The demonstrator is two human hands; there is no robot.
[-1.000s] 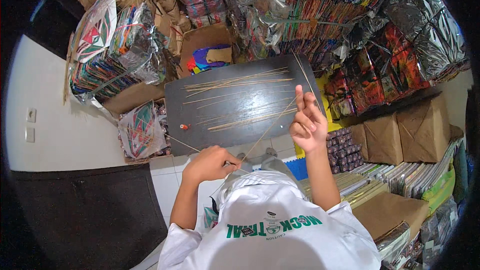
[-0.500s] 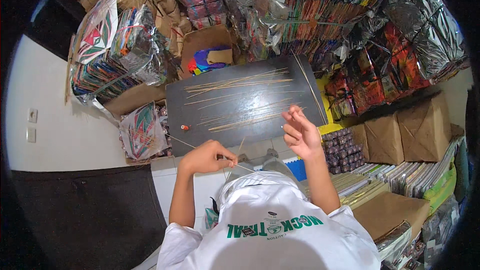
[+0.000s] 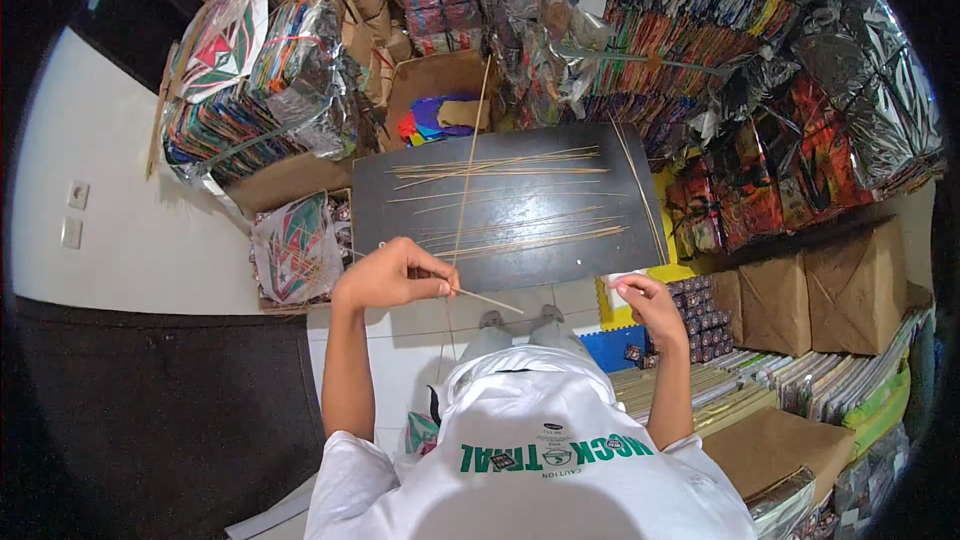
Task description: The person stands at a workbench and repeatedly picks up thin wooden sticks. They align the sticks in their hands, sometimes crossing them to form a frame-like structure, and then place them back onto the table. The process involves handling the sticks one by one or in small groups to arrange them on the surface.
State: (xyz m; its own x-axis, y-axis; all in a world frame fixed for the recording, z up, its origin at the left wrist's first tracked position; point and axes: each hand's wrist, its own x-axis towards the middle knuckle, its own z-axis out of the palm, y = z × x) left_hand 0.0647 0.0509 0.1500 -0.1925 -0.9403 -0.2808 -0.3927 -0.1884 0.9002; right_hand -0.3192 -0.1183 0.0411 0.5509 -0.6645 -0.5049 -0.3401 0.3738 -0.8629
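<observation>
My left hand (image 3: 395,275), in front of the table's near edge, is closed in a pinch round two thin bamboo sticks that cross at its fingertips. The upright stick (image 3: 472,155) rises across the table toward the far side. A second stick (image 3: 490,300) runs out from the fingertips to the lower right. Off to the right, my right hand (image 3: 655,308) has thumb and fingers pressed together; whatever is between them is too small to make out. More thin sticks (image 3: 520,241) lie in loose groups on the dark table (image 3: 560,205).
Bundled, plastic-wrapped stacks (image 3: 690,30) line the far side and right. An open carton (image 3: 425,80) with colourful material stands behind the table. At the left, a box bears a printed sheet (image 3: 295,250). Brown paper parcels (image 3: 850,285) sit at the right, near blue matting (image 3: 605,348).
My right hand has come down and to the right, its raised fingers now pinched. My left hand has shifted slightly left and up, and one stick now stands across the table view.
</observation>
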